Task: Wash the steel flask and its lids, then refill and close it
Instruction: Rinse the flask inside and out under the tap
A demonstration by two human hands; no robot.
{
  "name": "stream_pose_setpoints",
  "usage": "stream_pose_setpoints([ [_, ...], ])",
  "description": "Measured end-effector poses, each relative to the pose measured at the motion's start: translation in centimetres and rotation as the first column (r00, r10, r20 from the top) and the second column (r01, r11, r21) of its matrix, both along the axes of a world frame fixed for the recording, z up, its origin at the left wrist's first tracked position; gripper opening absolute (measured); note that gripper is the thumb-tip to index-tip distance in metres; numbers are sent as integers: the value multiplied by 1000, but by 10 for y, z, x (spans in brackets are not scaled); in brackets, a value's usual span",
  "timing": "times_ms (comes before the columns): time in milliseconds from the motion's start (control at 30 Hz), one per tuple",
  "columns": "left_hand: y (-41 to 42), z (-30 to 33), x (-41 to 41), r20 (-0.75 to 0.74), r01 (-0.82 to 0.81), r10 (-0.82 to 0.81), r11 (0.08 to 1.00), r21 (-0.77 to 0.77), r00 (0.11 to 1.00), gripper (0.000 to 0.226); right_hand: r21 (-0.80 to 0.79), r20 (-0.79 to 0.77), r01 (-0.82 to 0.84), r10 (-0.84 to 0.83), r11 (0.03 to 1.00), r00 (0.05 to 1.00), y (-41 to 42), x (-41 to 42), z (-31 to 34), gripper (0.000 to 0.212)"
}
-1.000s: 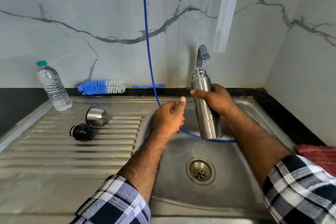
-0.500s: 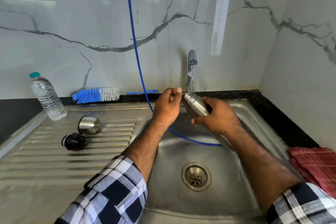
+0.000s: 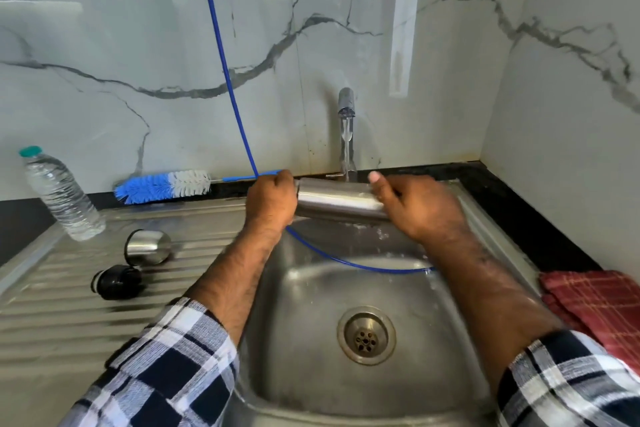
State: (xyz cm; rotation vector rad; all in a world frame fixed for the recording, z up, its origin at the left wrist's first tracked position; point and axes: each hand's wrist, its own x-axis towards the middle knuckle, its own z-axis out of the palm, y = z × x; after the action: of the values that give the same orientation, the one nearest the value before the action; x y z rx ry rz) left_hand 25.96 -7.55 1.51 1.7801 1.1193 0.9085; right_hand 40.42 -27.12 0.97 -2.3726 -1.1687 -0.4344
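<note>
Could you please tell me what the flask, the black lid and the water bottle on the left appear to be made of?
Flask: brushed steel, judging by its dull grey sheen and soft highlights. Black lid: probably plastic, smooth and glossy black. Water bottle: thin clear plastic, see-through with ribbed walls and a green cap.

Single head-worn view: looks forward and down, close over the sink [image 3: 433, 385]; both hands' grip on the flask [image 3: 341, 201] sits mid-frame, drain nearer the camera.

Steel drainboard [image 3: 104, 315] carries water bottle [image 3: 62, 194], steel cup lid [image 3: 149, 247], black stopper [image 3: 118, 282] beside it.
</note>
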Motion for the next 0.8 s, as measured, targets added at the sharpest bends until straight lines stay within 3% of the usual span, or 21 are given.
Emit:
stream_pose_setpoints([
  [67, -6, 6, -17, -16, -31, 31, 999, 13, 999, 49, 8, -48, 73, -72, 997, 996, -1, 3, -6, 70],
  [167, -21, 0, -31, -53, -91, 96, 992, 82, 994, 46, 22, -56, 35, -34, 999, 998, 14, -12, -9, 68],
  [300, -34, -6, -35, -63, -147, 155, 982, 115, 986, 45, 19, 129, 32, -35, 999, 991, 37, -41, -4, 75],
  [500, -47, -7, -29, -13, -162, 165, 980, 119, 986, 44, 136, 343, -199, 142, 971, 929, 51, -71, -10, 44],
  [567, -42, -7, -33, 8, -167, 167, 975, 146, 986, 46, 124, 351, -232, 177, 965, 920, 42, -65, -11, 43],
  [633, -35, -5, -40, 72, -181, 169, 957, 228, 983, 51, 111, 202, -147, 123, 983, 972, 33, -53, -4, 51],
  [700, -28, -7, -45, 152, -188, 144, 925, 330, 978, 54, 14, -61, -19, 19, 1000, 998, 31, -39, 5, 56],
  [767, -28, -10, -47, 186, -192, 125, 891, 412, 975, 53, -22, -418, 20, -28, 1000, 908, 30, -30, 9, 53],
  [800, -29, -11, -47, 195, -202, 127, 879, 432, 972, 52, 52, -591, 45, -5, 998, 806, 29, -25, 8, 46],
])
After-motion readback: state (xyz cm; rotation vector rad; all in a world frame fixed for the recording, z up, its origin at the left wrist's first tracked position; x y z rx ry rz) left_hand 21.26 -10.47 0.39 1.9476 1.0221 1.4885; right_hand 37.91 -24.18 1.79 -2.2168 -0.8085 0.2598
